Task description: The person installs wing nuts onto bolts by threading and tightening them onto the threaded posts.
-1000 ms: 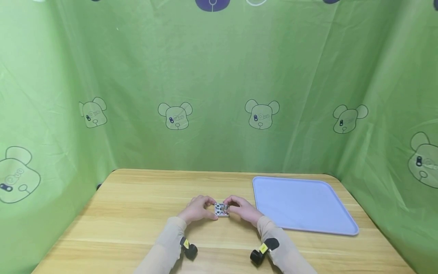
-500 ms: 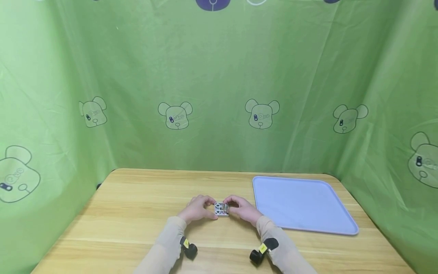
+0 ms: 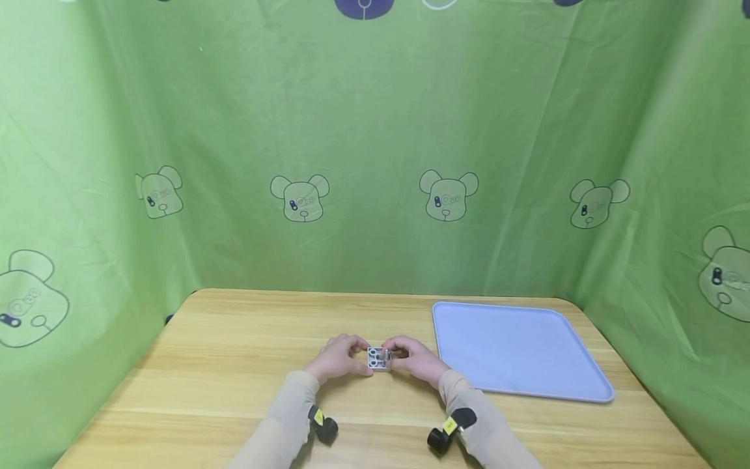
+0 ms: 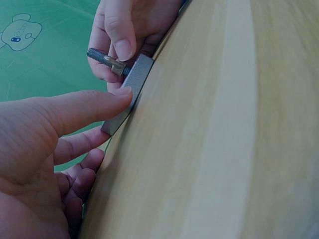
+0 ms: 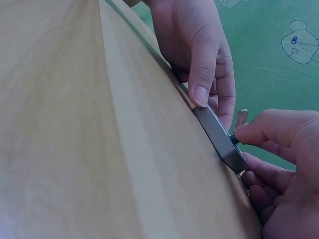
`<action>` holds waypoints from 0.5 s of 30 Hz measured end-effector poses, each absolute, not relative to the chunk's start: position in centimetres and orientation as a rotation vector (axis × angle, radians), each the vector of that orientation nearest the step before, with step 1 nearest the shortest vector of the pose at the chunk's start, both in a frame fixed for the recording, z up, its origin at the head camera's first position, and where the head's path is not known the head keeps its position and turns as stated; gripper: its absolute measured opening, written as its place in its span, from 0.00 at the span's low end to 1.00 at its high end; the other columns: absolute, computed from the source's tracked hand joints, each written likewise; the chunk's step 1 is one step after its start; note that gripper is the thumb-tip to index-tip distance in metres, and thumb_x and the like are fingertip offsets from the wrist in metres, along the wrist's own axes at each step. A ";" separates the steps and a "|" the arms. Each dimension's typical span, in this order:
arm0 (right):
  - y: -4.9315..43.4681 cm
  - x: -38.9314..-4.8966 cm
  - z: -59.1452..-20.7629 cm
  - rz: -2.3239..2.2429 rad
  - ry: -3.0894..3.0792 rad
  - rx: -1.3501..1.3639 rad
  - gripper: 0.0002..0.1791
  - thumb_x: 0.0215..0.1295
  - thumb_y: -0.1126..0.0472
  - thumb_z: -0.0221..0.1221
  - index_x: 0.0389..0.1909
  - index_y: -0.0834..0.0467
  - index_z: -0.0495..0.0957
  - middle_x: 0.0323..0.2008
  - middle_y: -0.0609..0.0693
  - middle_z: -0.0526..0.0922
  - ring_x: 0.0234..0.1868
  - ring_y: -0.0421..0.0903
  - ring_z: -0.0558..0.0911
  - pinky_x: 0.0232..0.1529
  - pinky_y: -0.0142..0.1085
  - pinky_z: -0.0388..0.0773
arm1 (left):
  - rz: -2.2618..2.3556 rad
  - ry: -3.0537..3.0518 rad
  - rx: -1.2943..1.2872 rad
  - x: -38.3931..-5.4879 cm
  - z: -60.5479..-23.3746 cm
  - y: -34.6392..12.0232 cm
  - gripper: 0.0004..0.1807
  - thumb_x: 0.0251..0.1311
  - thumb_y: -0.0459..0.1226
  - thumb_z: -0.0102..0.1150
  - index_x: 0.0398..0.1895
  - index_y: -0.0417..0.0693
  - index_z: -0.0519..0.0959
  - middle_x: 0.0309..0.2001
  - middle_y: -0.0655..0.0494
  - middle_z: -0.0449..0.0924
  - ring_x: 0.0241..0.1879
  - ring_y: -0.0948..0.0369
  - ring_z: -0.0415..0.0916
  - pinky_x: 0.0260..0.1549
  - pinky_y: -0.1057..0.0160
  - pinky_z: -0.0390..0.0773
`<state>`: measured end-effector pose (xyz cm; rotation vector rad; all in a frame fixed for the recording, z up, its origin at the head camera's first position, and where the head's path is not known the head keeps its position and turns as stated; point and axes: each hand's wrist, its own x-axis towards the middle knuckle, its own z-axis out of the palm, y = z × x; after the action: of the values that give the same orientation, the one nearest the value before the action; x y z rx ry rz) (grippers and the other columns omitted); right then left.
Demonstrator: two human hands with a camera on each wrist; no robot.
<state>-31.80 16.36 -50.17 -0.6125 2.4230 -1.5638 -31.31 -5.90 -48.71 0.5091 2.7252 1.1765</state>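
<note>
A small grey metal block (image 4: 137, 79) with round holes in its top lies on the wooden table, between both hands. Out of its right part stands a threaded bolt (image 4: 98, 55) carrying a brass-coloured nut (image 4: 118, 67). My left hand (image 3: 336, 359) grips the block's left end, thumb on the near side and fingers on the far side. The thumb and forefinger of my right hand (image 3: 420, 361) are around the bolt, pinching at the nut. In the right wrist view, the right thumb covers most of the bolt and nut.
A pale lilac tray (image 3: 521, 352) lies on the table (image 3: 234, 391) to the right, close beside the right hand. A green curtain (image 3: 375, 247) with bear-head prints hangs behind the table and at both sides.
The fingers of my right hand have shifted slightly around the bolt and nut. The left hand and the block stay in place.
</note>
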 end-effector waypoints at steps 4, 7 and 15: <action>16.3 -31.9 -50.2 -1.553 2.443 -0.605 0.12 0.56 0.65 0.64 0.41 0.62 0.79 0.54 0.59 0.79 0.53 0.48 0.78 0.60 0.45 0.71 | 1.186 2.717 0.503 -31.4 -48.8 -5.9 0.29 0.38 0.45 0.76 0.49 0.54 0.80 0.46 0.53 0.76 0.47 0.56 0.67 0.50 0.49 0.66; 16.2 -31.9 -50.1 -1.544 2.471 -0.589 0.12 0.56 0.64 0.65 0.42 0.62 0.79 0.54 0.59 0.79 0.53 0.49 0.77 0.60 0.48 0.71 | 1.186 2.712 0.500 -31.4 -48.8 -5.9 0.29 0.39 0.46 0.76 0.49 0.54 0.80 0.46 0.53 0.76 0.47 0.56 0.67 0.50 0.49 0.66; 15.6 -30.7 -48.5 -1.536 2.511 -0.575 0.12 0.56 0.65 0.67 0.38 0.65 0.77 0.51 0.61 0.80 0.51 0.52 0.79 0.59 0.51 0.72 | 1.174 2.718 0.503 -31.4 -48.8 -6.0 0.29 0.39 0.46 0.76 0.49 0.55 0.80 0.46 0.54 0.76 0.46 0.56 0.67 0.51 0.49 0.66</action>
<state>-30.65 15.57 -48.45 -0.5755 2.5106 -1.5361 -31.44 -5.96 -48.79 0.5029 2.7184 1.1742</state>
